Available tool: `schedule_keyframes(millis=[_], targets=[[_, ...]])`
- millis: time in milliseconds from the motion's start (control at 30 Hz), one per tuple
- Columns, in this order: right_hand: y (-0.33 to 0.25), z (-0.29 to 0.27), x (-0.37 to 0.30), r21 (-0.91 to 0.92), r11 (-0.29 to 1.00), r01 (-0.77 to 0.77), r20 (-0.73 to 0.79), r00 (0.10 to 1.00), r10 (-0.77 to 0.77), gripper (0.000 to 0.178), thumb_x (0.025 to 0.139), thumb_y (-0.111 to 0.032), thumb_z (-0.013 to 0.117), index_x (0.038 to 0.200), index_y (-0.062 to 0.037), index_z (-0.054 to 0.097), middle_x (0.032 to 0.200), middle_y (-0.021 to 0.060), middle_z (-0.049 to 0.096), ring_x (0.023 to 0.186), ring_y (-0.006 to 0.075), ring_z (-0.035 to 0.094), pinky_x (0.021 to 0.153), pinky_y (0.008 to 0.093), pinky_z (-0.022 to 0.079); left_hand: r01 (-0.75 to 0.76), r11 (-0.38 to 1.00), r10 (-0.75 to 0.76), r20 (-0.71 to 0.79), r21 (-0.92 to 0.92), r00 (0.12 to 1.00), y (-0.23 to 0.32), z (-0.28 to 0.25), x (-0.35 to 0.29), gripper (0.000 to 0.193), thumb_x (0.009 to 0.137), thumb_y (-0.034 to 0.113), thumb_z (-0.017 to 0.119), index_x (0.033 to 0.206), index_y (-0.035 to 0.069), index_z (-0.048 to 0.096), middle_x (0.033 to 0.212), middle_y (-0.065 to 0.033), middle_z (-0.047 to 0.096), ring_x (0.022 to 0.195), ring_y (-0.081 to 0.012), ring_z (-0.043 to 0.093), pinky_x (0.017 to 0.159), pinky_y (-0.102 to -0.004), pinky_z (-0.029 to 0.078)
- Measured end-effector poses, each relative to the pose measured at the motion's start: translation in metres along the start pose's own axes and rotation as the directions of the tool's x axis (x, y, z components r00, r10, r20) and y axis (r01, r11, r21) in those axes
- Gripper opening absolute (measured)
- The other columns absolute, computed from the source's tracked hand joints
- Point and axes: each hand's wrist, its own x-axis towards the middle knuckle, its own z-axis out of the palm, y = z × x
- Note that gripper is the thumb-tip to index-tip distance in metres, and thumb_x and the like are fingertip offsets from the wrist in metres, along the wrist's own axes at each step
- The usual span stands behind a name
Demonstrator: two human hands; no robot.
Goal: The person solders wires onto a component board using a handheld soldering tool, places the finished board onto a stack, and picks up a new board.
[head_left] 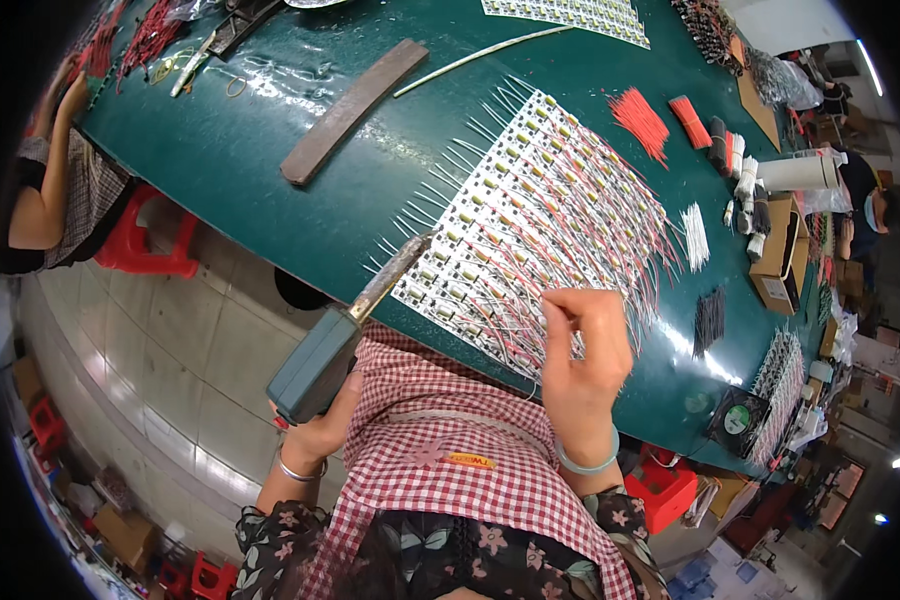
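Some bare tabletop (240, 170), soldering iron (332, 348) across edge, right fingers (575, 300) above boards (515, 225)

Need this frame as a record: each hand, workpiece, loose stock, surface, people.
left hand: holds boxy grey-green tool with long metal barrel
barrel tip: at panel's left edge
right hand: thumb and forefinger nearly meeting above the panel; whether they pinch a wire, cannot tell
workpiece: white rectangular panel with rows of yellowish parts, thin red and white wires across it
loose stock: red wire bundle, white wire bundle, black wire bundle
surface: glossy green table
people: one far left, one far right
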Motion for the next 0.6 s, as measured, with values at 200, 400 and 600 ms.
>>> schedule_keyframes(millis=[200, 400, 600], targets=[[-0.001, 0.045, 0.004, 0.031, 0.981, 0.190, 0.029, 0.981, -0.191, 0.016, 0.079, 0.003, 0.071, 0.091, -0.0038, 0.063, 0.083, 0.0096, 0.057, 0.076, 0.0276, 0.056, 0.068, 0.0384, 0.044, 0.060, 0.995, -0.057, -0.036, 0.078, 0.998, 0.003, 0.002, -0.001, 0.026, 0.075, 0.001, 0.077, 0.099, -0.004, 0.070, 0.086, -0.0123, 0.071, 0.072, -0.0200, 0.069, 0.065, -0.0277, 0.054], [0.013, 0.072, -0.003, -0.040, 0.982, 0.183, 0.034, 0.983, -0.181, 0.016, 0.079, 0.000, 0.072, 0.089, -0.0062, 0.063, 0.081, 0.0077, 0.054, 0.075, 0.0254, 0.055, 0.067, 0.0383, 0.040, 0.033, 0.994, -0.031, -0.029, 0.099, 0.999, 0.012, 0.006, 0.002, 0.027, 0.074, 0.002, 0.076, 0.099, -0.004, 0.069, 0.087, -0.0130, 0.068, 0.069, -0.0211, 0.066, 0.063, -0.0283, 0.052], [0.014, 0.075, -0.002, -0.046, 0.986, 0.159, 0.024, 0.987, -0.158, 0.016, 0.078, 0.000, 0.073, 0.089, -0.0061, 0.063, 0.080, 0.0078, 0.053, 0.076, 0.0257, 0.055, 0.067, 0.0383, 0.040, -0.075, 0.976, 0.070, 0.029, 0.203, 0.997, 0.021, 0.007, 0.010, 0.025, 0.074, 0.002, 0.075, 0.097, -0.005, 0.068, 0.087, -0.0127, 0.067, 0.070, -0.0202, 0.066, 0.064, -0.0281, 0.052]])
